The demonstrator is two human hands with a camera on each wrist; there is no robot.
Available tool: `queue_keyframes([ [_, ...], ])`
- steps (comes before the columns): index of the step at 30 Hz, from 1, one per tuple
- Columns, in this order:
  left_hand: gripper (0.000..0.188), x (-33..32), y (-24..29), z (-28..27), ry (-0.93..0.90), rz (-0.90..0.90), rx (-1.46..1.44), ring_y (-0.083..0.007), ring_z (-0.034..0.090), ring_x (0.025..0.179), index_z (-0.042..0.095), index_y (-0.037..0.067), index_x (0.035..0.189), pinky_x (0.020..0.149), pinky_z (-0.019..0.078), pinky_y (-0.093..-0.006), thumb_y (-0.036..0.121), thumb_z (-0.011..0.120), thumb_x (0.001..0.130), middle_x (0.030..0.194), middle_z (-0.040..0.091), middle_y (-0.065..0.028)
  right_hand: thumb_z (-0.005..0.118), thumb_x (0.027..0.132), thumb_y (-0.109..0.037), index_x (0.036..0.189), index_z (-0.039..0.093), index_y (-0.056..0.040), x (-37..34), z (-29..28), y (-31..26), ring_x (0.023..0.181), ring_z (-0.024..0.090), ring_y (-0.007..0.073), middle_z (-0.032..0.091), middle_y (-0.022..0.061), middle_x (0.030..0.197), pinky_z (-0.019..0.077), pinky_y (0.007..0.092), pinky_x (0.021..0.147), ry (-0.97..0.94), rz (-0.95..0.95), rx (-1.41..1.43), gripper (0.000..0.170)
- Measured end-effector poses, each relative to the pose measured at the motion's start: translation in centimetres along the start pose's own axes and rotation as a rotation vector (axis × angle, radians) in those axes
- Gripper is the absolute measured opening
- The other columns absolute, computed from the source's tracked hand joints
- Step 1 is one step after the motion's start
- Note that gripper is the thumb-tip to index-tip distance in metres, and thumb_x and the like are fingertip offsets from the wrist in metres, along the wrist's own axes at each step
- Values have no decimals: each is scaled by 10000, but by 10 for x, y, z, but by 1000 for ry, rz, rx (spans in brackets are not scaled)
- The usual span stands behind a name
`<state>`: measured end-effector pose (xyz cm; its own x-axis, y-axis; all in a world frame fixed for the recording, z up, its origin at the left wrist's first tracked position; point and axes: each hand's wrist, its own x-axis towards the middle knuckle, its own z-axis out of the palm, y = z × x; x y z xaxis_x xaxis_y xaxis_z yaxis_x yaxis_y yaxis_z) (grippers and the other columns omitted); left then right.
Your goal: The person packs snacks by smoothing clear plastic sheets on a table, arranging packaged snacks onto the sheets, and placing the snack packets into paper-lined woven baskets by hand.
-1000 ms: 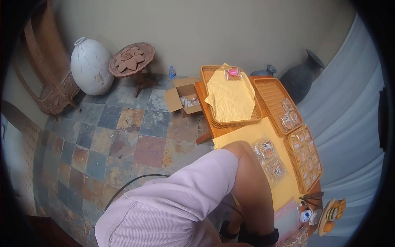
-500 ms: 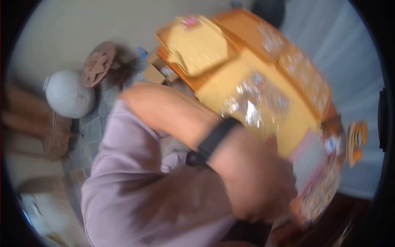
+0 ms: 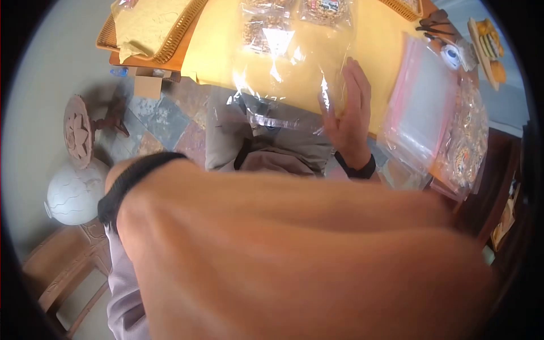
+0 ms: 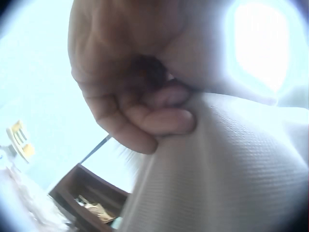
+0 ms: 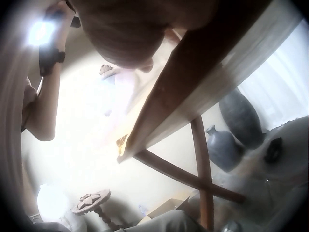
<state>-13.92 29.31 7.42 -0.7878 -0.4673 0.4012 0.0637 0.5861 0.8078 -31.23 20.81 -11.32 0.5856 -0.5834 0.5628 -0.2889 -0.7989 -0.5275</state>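
My left hand (image 3: 328, 255) is raised close before the head camera, its forearm crossing the lower view. In the left wrist view its fingers (image 4: 169, 121) are curled and pinch a pale ribbed shirt (image 4: 227, 164). At the table's near edge, my right hand (image 3: 352, 110) lies along the right side of a clear plastic bag (image 3: 283, 107), fingers straight and thumb against the film. The bag overhangs the table edge toward my lap. Beyond it are clear packs of nutty, crumbly pieces (image 3: 326, 10) on yellow paper (image 3: 374, 62).
Right of the paper lie a stack of pink-edged plastic bags (image 3: 422, 102) and more filled packs (image 3: 467, 141). A paper-lined wicker tray (image 3: 170, 48) stands at the far left. A cardboard box (image 3: 148, 85) sits below it, near a carved stool (image 3: 79, 130) and white jar (image 3: 76, 192).
The head view has swung down and toward the near side of the table. My left hand has come up before the camera, and my right hand now shows beside the clear bag.
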Motion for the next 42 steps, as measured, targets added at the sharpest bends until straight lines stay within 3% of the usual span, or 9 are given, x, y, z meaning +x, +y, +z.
queue_keyframes([
  [2,165,3,-3,13,28,-8,-39,-325,687,649,690,23,808,618,549,-406,179,670,863,728,683,-124,745,901,-74,1380,521,76,1,-1,4,1366,499,427,512,270,1467,435,463,1126,15,-4,-10,550],
  [4,164,2,-4,19,48,-17,-95,-324,686,650,688,23,810,620,548,-405,176,670,865,732,683,-124,716,885,-77,1384,506,90,4,0,5,1369,469,467,496,277,1471,411,505,1136,19,-15,24,566],
  [20,150,-26,11,25,201,-157,-354,-313,682,654,675,18,824,629,543,-394,157,669,881,761,681,-124,729,882,-68,1364,524,94,8,2,7,1339,503,459,516,279,1448,437,506,1113,29,-18,18,549],
  [42,134,-38,27,37,439,-343,-710,-297,676,659,658,11,843,641,536,-380,130,668,903,801,678,-125,704,932,-119,1405,481,100,6,-1,8,1379,465,473,477,291,1491,415,522,1131,-15,-39,12,566],
])
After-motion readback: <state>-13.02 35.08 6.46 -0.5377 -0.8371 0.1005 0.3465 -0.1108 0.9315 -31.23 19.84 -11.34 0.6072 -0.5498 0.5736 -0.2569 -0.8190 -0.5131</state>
